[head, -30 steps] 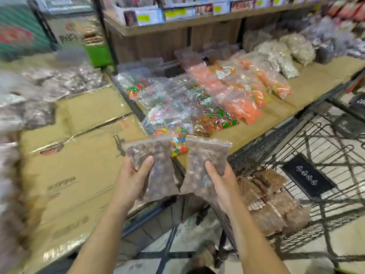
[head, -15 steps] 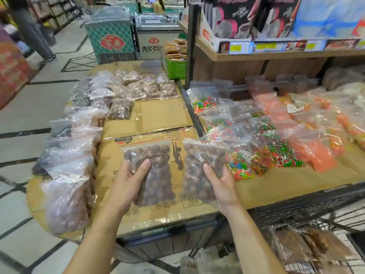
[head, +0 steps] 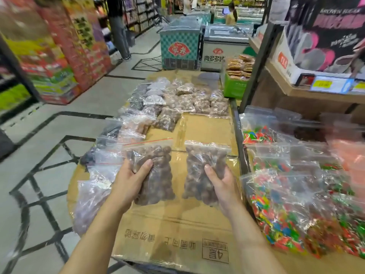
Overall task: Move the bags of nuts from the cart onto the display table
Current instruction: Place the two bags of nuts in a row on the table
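Hands and two bags of nuts over the near half of a display tabletop (head: 209,127), as seen from just behind the person. The left hand (head: 128,182) grips the left bag of nuts (head: 160,175) by its lower half, thumb curled over the front face and the fingers hidden behind it. The right hand (head: 223,188) grips the right bag of nuts (head: 199,175) in the same manner, thumb pressed on the front. Both bags are clear zip pouches filled with round brown nuts, held side by side with a gap between them, their sealed tops pointing toward the far end. Whether their undersides touch the surface cannot be told. The tabletop is covered with flattened cardboard (head: 177,230) printed with characters near its near edge. Along the left edge lies a row of filled clear bags (head: 92,196), overlapping one another. A far group of nut bags (head: 189,99) is packed across the far end. The two held bags are over the middle strip, to the right of the row and nearer than the far group. To the right, past a dark metal edge (head: 242,155), a second surface carries bags of bright mixed candies (head: 286,212). Above these a wooden shelf (head: 320,94) bears boxed goods and yellow price tags. At the far right corner stands a green crate (head: 234,88) stacked with packed snacks. Beyond it are chest freezers (head: 180,46). A bystander's legs (head: 119,36) show in the far left aisle.
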Demonstrator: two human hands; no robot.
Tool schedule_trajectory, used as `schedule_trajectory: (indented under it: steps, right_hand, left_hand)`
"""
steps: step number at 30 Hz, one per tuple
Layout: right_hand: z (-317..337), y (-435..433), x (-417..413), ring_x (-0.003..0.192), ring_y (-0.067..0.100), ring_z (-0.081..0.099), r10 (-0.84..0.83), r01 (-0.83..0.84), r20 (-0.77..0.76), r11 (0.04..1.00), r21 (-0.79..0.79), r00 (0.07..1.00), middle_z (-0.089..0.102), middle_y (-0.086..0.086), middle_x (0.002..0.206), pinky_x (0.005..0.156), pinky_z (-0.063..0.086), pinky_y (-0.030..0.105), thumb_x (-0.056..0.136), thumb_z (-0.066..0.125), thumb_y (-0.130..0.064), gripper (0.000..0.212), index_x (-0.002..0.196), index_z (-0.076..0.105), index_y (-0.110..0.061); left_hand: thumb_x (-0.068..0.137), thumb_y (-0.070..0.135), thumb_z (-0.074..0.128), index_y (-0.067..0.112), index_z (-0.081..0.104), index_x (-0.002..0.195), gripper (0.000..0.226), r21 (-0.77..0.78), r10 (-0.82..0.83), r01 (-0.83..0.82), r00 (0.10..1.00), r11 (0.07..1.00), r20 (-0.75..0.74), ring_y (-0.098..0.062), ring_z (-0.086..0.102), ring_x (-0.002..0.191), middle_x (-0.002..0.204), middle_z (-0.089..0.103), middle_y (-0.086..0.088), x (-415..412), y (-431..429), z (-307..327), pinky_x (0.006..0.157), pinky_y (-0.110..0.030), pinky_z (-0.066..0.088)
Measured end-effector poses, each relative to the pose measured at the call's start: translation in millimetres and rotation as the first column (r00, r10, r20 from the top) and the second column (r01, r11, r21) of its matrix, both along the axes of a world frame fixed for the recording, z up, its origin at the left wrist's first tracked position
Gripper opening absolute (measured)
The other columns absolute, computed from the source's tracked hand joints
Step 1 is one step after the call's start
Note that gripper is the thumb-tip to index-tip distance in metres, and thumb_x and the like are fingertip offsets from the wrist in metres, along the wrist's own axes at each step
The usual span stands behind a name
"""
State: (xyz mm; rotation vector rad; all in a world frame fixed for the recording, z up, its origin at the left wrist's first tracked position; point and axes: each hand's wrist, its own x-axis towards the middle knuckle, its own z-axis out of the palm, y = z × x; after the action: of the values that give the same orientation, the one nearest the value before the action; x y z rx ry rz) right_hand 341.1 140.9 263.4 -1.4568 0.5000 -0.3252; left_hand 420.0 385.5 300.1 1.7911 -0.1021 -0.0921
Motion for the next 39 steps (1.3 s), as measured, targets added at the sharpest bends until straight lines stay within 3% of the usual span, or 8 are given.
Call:
schedule_trajectory:
  steps: [4,8,12,16,23,27,36,39]
  right_hand:
    - [-2,10,34,0.112,0.013,0.076,0.062,-0.062,0.004,0.998,0.031,0.998,0.081,-0.014,0.114,0.107,0.056,0.048,0.093,0.081,-0.042,0.033,0.122,0.069,-0.032]
    - [-4,22,67,0.114,0.015,0.075,0.117,-0.116,-0.031,0.993,0.026,0.993,0.080,-0.013,0.119,0.107,0.056,0.053,0.075,0.081,-0.067,0.062,0.126,0.067,-0.036]
    - [-5,35,103,0.112,0.019,0.076,0.109,-0.109,-0.023,0.994,0.011,0.994,0.081,-0.006,0.117,0.108,0.055,0.056,0.077,0.083,-0.061,0.057,0.123,0.070,-0.031]
    - [-7,51,141,0.110,0.021,0.077,0.046,-0.046,-0.049,0.999,0.013,0.998,0.082,-0.003,0.112,0.107,0.055,0.057,0.083,0.086,-0.053,0.048,0.119,0.071,-0.026]
    - [-15,73,215,0.106,0.021,0.078,-0.004,0.004,-0.103,1.000,-0.006,0.995,0.082,-0.003,0.108,0.102,0.059,0.054,0.094,0.080,-0.040,0.031,0.118,0.068,-0.025]
    - [-25,79,257,0.103,0.018,0.078,-0.040,0.033,-0.128,0.998,-0.056,0.991,0.082,-0.001,0.107,0.099,0.061,0.047,0.096,0.079,-0.036,0.032,0.121,0.067,-0.020]
    - [-55,68,344,0.116,0.018,0.071,-0.103,0.067,-0.226,0.984,-0.163,0.969,0.075,-0.002,0.123,0.090,0.056,0.028,0.094,0.080,-0.044,0.050,0.133,0.062,-0.018]
    - [-64,66,364,0.117,0.020,0.071,-0.107,0.057,-0.263,0.980,-0.192,0.959,0.075,-0.002,0.124,0.097,0.056,0.034,0.093,0.080,-0.047,0.052,0.132,0.062,-0.019]
  left_hand:
    - [0.095,0.048,0.071,0.019,0.065,0.107,0.032,-0.023,0.035,-0.036,0.999,0.999,-0.030,-0.016,0.077,0.091,0.091,0.077,0.002,22,10,2,0.073,-0.032,0.060]
    - [0.102,0.028,0.065,0.022,0.062,0.102,0.007,-0.004,0.049,-0.049,0.998,0.999,-0.028,0.012,0.066,0.061,0.066,0.070,0.028,50,19,2,0.055,-0.008,0.047]
    - [0.100,0.035,0.067,0.026,0.061,0.096,0.011,0.006,0.060,-0.060,0.998,0.998,-0.008,0.010,0.066,0.069,0.078,0.070,0.011,91,36,2,0.066,-0.020,0.048]
    - [0.096,0.052,0.065,0.020,0.053,0.097,0.035,0.030,0.047,-0.046,0.998,0.999,-0.038,-0.015,0.056,0.082,0.092,0.055,0.001,138,56,0,0.069,-0.031,0.043]
    - [0.093,0.060,0.068,0.025,0.061,0.121,0.046,-0.032,-0.009,0.007,0.998,0.999,-0.061,-0.019,0.070,0.109,0.118,0.073,-0.004,224,82,-3,0.096,-0.039,0.054]
    - [0.101,0.043,0.066,0.024,0.062,0.101,0.019,-0.041,-0.028,0.025,0.997,0.999,-0.078,-0.014,0.070,0.091,0.092,0.072,0.005,267,84,-7,0.084,-0.039,0.055]
    - [0.082,0.083,0.060,0.035,0.068,0.120,0.062,0.063,-0.095,0.104,0.988,0.993,-0.120,-0.021,0.076,0.102,0.107,0.079,0.006,342,87,-34,0.093,-0.055,0.059]
    - [0.074,0.092,0.060,0.044,0.063,0.125,0.070,0.064,-0.102,0.113,0.982,0.992,-0.161,-0.024,0.074,0.106,0.111,0.078,0.008,361,84,-45,0.097,-0.057,0.057]
